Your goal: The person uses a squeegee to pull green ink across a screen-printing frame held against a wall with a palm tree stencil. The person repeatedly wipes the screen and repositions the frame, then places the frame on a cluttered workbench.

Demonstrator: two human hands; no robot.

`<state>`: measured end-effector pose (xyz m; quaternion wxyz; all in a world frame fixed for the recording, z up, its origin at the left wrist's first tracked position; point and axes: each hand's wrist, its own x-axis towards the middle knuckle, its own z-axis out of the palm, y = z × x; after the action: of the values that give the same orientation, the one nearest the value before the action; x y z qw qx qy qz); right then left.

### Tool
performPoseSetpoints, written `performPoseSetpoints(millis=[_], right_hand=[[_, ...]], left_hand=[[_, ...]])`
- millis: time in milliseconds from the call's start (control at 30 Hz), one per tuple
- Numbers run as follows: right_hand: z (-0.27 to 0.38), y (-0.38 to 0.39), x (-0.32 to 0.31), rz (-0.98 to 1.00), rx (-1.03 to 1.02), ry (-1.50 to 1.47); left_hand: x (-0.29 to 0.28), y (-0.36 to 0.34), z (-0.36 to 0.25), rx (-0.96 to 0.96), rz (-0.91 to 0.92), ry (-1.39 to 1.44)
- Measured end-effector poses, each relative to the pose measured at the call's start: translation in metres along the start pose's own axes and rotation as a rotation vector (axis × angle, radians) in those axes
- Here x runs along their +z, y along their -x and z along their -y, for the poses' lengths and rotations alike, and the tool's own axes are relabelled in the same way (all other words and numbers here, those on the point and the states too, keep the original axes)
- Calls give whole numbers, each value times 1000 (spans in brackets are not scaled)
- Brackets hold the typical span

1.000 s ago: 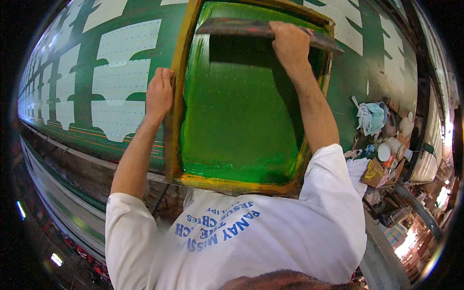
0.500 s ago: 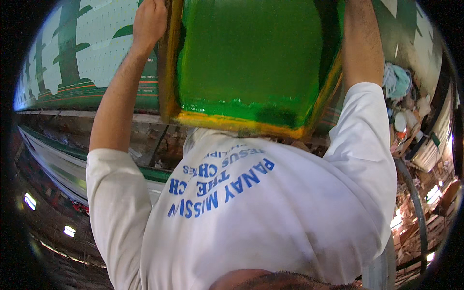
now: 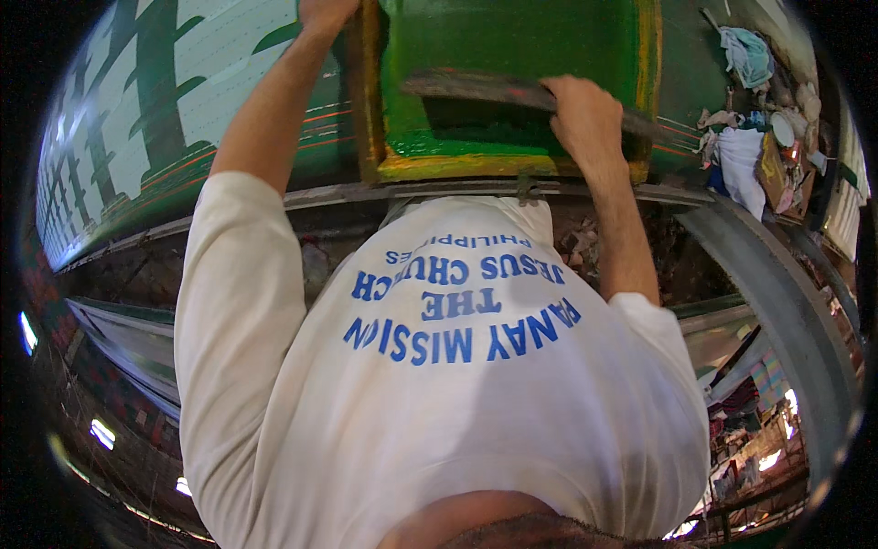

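A screen-printing frame (image 3: 457, 166) with yellow-stained edges lies across the green table surface in front of me. Wet green ink shines along the near side of its mesh (image 3: 503, 41). My right hand (image 3: 587, 123) is closed around a long, dark squeegee (image 3: 476, 88), which spans most of the frame's width near its closest edge. At the frame's left side is my left hand (image 3: 327, 13), cut off by the picture's top, with its fingers out of sight.
White material with a green pattern (image 3: 219, 69) covers the table at left. A metal rail (image 3: 329, 194) runs along the near edge. Rags (image 3: 745, 59), a white cloth (image 3: 741, 165) and clutter lie at right, beside a thick grey beam (image 3: 777, 274).
The frame now sits lower against the table and shows its right side. My right hand has come into view toward me, with the squeegee. My left hand has shifted up and right.
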<state>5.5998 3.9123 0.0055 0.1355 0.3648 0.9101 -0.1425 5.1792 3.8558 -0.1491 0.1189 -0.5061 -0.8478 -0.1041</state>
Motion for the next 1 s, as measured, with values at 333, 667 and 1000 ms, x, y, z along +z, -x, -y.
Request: performPoseSetpoints(millis=[333,667,1000], right_hand=[[75,56,51,-335,-147,-31],[50,85,56,-304,-159,-59],[52,103,59,-159,-299,-71]], left_hand=[[-7,-10,1,-147,93,221],[-67,-3,-14,-464,185,419],[-71,0,5,-443,214,448]])
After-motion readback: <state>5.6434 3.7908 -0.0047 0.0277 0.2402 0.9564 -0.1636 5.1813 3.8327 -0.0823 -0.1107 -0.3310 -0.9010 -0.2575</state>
